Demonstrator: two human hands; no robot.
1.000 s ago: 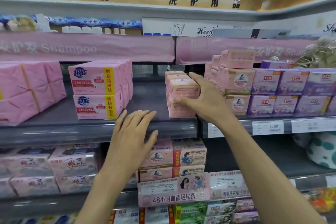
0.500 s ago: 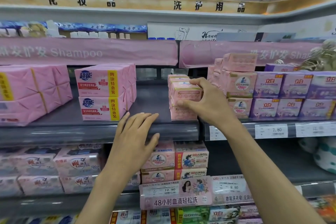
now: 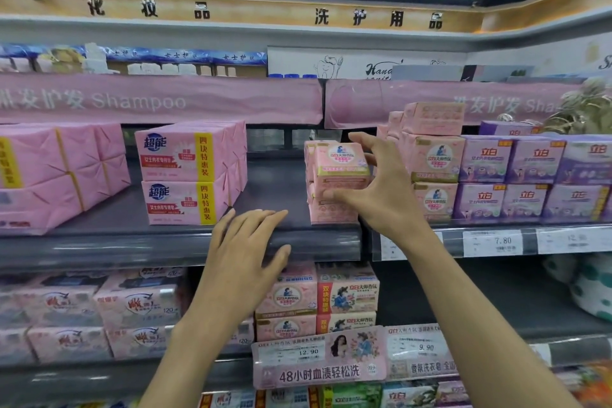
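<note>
A small stack of pink soap boxes (image 3: 332, 209) stands on the grey middle shelf (image 3: 165, 238). Its top pink box (image 3: 341, 164) is tilted forward with its printed face toward me. My right hand (image 3: 381, 189) grips that top box, thumb under its front lower edge and fingers curled over its right side and top. My left hand (image 3: 245, 258) hovers with fingers straight in front of the shelf's front lip, holding nothing.
Pink four-pack soap bundles (image 3: 190, 172) sit left on the same shelf, with more pink wrapped packs (image 3: 56, 172) further left. Pink and purple boxes (image 3: 516, 175) crowd the right. Price tags (image 3: 491, 242) line the shelf edge. Lower shelves hold more soap packs (image 3: 318, 301).
My right hand has closed on the top box and tipped it forward off the stack, showing its label. My left hand stays near the shelf lip.
</note>
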